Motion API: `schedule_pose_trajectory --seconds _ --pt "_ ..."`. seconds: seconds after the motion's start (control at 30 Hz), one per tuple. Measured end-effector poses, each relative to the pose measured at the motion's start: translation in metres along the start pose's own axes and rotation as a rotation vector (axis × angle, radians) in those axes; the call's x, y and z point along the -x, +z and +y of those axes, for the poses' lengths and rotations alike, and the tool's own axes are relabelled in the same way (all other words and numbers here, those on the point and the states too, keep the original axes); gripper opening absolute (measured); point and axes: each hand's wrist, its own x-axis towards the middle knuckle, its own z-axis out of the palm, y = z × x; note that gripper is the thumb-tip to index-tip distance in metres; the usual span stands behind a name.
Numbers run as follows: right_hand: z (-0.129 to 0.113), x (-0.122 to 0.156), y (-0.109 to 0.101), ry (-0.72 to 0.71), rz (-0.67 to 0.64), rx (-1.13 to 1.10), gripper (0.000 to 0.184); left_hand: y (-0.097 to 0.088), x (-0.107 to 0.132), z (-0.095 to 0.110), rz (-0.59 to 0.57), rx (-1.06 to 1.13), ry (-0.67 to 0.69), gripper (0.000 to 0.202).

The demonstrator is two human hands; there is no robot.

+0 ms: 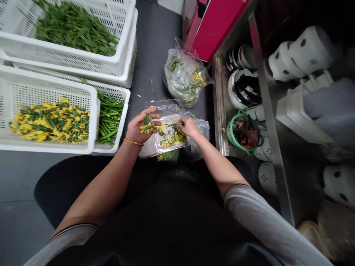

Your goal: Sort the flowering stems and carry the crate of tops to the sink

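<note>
My left hand (141, 126) is cupped around a small bunch of yellow flowers with green stems (147, 128), held over the left side of a clear plastic clamshell box (149, 149). The box sits on my lap with its lid (163, 106) open toward the back and holds several yellow flowers (172, 137). My right hand (189, 127) rests at the box's right edge, fingers pinched together over the flowers; what it pinches is too small to make out.
White crates on the floor at left hold yellow flowers (51, 123), green stems (109, 118) and leafy greens (74, 27). A clear bag of trimmings (184, 77) lies ahead. A metal shelf (220, 111) at right holds shoes and a green basket (244, 133).
</note>
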Motion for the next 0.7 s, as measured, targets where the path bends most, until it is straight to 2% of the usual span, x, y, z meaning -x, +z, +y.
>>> schedule_pose_trajectory --seconds 0.1,0.2,0.27,0.33,0.4,0.47,0.6,0.7 --pt "-0.003 -0.005 0.023 -0.009 -0.128 0.278 0.025 0.001 0.001 -0.002 -0.004 0.0 0.002 0.027" --pt "-0.013 -0.008 0.042 -0.122 -0.241 0.421 0.03 0.0 -0.002 -0.005 0.025 -0.041 -0.027 0.022" --pt "-0.015 -0.011 0.044 -0.172 -0.275 0.459 0.031 -0.003 -0.006 -0.006 0.066 -0.069 -0.045 0.02" --pt "-0.012 -0.013 0.037 -0.173 -0.278 0.449 0.028 -0.006 -0.01 -0.008 0.117 -0.115 -0.085 0.02" --pt "-0.009 -0.013 0.023 -0.167 -0.282 0.372 0.023 -0.008 -0.012 -0.01 0.171 -0.195 -0.13 0.022" --pt "-0.009 -0.007 0.004 -0.179 -0.255 0.198 0.019 -0.007 -0.013 -0.014 0.199 -0.287 -0.147 0.025" --pt "-0.032 0.017 -0.027 -0.213 -0.061 -0.234 0.017 0.002 -0.011 -0.023 0.149 -0.334 -0.082 0.031" --pt "-0.049 0.027 -0.036 -0.306 -0.064 -0.376 0.019 0.009 -0.009 -0.023 0.118 -0.318 -0.002 0.026"
